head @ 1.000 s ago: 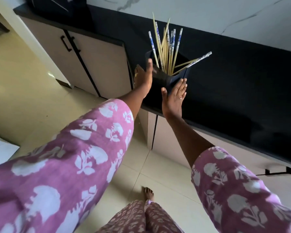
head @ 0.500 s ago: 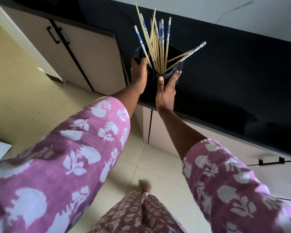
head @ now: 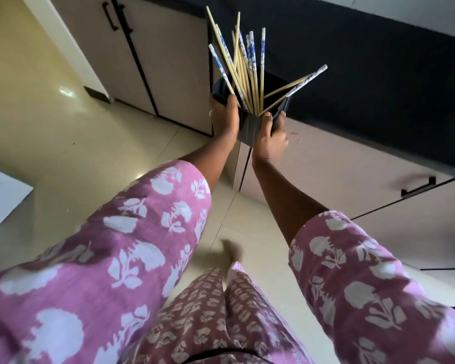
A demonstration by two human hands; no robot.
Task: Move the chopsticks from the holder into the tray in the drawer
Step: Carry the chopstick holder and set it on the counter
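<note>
A dark, square holder (head: 248, 126) full of several chopsticks (head: 247, 72) is held off the black counter, in front of its edge and over the cabinet fronts. The chopsticks are pale wood with blue-and-white patterned tops; most stand upright and two lean out to the right. My left hand (head: 224, 119) grips the holder's left side with the thumb over the rim. My right hand (head: 271, 137) grips its right side from below. No open drawer or tray is in view.
The black counter (head: 378, 74) runs along the upper right. Beige cabinet doors with a black handle (head: 108, 15) stand at the upper left. A drawer front with a black handle (head: 418, 186) lies at the right. The pale tiled floor (head: 50, 127) is below.
Both hands closed on the holder and lifted it off the counter, drawing it toward me, past the counter's edge. The view has tilted down.
</note>
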